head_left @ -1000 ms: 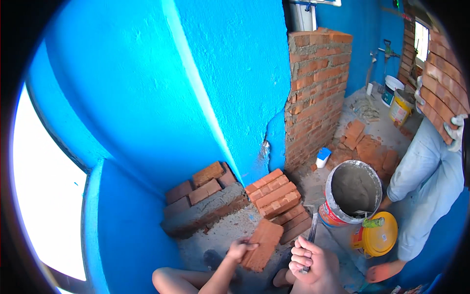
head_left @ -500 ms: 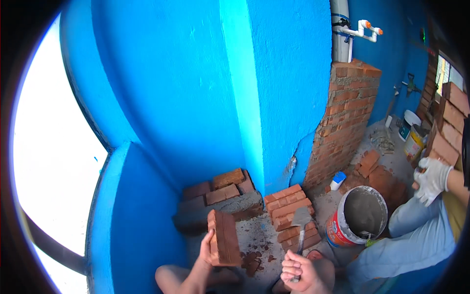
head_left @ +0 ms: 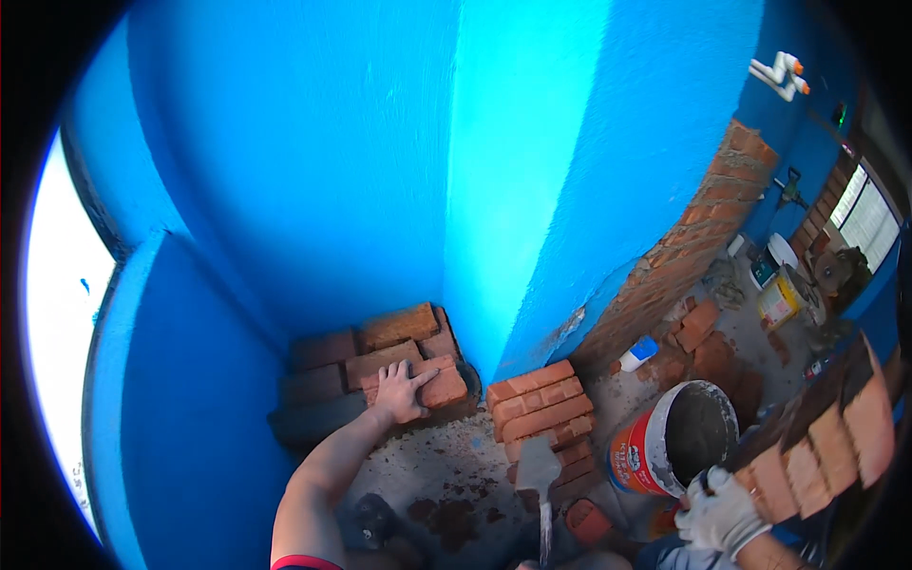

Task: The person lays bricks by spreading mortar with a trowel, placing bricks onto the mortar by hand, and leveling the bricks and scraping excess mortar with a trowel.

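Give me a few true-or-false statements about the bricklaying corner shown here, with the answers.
1. The left hand rests on a brick in the low course against the blue wall. True.
2. A trowel points its blade at the brick stack. True.
3. The bucket is green. False: it is red and white with a dark inside.
4. The other person's hand at lower right is bare. False: it wears a white glove.
5. The walls are yellow. False: they are blue.

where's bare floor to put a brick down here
Bare floor lies between the left hand on the corner bricks and the brick stack. Crowded to the right: trowel, bucket, loose bricks.
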The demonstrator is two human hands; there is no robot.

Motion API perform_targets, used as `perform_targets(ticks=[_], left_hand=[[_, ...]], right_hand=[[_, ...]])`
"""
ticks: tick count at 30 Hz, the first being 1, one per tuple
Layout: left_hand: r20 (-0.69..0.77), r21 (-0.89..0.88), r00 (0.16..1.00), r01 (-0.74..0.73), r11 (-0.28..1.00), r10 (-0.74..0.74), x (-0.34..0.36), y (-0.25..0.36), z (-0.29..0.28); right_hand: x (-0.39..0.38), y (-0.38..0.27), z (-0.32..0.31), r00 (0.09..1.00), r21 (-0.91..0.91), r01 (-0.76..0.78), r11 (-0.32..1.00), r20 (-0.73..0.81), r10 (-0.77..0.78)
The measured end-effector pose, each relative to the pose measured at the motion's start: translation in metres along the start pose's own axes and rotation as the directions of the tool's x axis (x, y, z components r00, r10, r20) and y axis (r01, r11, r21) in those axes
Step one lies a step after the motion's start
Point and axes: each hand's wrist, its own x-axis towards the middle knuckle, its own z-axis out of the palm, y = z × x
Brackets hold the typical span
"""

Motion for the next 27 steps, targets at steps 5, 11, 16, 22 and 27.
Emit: perform_targets(ticks=[5,11,16,22,27], left_hand=[[-0.032,-0.067,0.997,-0.068,0.995,0.066,0.024,-0.001,0.051],[-0.118,-0.11,0.991,-0.071,0.991,0.058,0.044,-0.013,0.075],[-0.1,-0.117,0.994,-0.051,0.992,0.039,0.056,-0.007,0.079],[-0.062,-0.129,0.998,-0.034,0.991,0.026,0.047,-0.001,0.055],[-0.315,-0.41,0.94,-0.01,0.912,-0.132,0.013,-0.038,0.04]], right_hand=[[0.012,0.001,0.022,0.989,-0.032,-0.117,0.993,-0.094,0.114],[0.034,0.0,0.039,0.989,-0.117,-0.142,0.983,-0.054,0.136],[0.053,0.013,0.051,0.986,-0.064,-0.16,0.985,0.033,0.162],[0.066,-0.003,0.074,0.994,-0.105,-0.108,0.988,0.003,0.109],[0.078,0.012,0.092,0.997,-0.157,-0.041,0.987,0.065,0.052]])
